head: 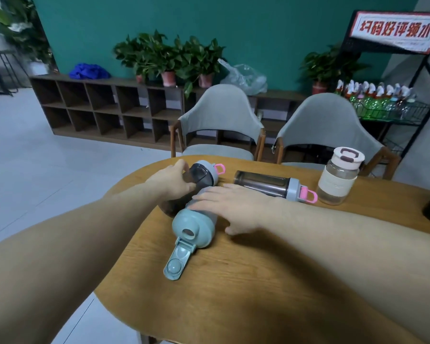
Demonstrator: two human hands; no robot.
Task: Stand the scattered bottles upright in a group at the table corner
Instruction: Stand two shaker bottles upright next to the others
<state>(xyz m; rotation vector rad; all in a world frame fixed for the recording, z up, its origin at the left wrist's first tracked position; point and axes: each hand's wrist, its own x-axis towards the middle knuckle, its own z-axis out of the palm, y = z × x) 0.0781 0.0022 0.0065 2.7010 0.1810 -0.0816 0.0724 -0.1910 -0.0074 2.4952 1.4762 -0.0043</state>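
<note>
reaching across the tabletop (pixel 258 281), the left hand (pixel 174 181) grasps a dark bottle (pixel 202 173) near the far left edge, while the right hand (pixel 230 203) lies flat and released on a green bottle (pixel 193 225) lying beside it. 2 more sit right. the green one's open lid (pixel 178 260) could snag or it may roll off.

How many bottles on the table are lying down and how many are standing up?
Lying down: 3 (dark smoky bottle with grey lid and pink loop under the left hand; teal bottle with open flip cap under the right hand; dark bottle with pink handle)
Standing up: 1 (clear glass bottle with cream sleeve)
Total: 4
</note>
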